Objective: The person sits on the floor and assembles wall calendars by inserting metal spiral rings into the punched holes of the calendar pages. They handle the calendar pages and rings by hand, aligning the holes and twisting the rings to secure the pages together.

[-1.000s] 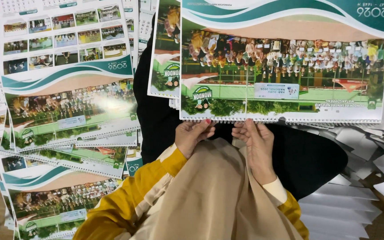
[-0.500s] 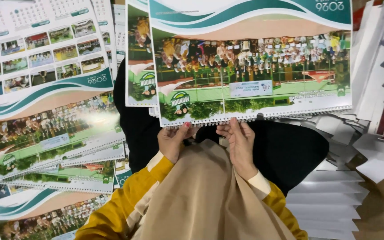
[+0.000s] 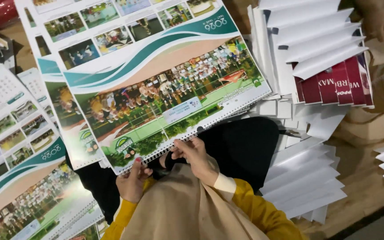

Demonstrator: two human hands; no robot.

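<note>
Glossy calendar (image 3: 156, 93) lies above both hands (image 3: 163, 173), fingers on its binding.

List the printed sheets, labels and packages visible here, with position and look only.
Calendar sheet: centre, wire-bound lower edge at both hands, teal waves, group photo.
White label: small tilted rectangle on that photo.
More calendar sheets: left, overlapping, same design.
Red printed cards: upper right, fanned under white folded sheets.

Two hands are seen: left hand (image 3: 132, 183), right hand (image 3: 196, 158). Approx. five calendars (image 3: 165, 89) are counted; white card stacks (image 3: 307, 178): approx. three.
</note>
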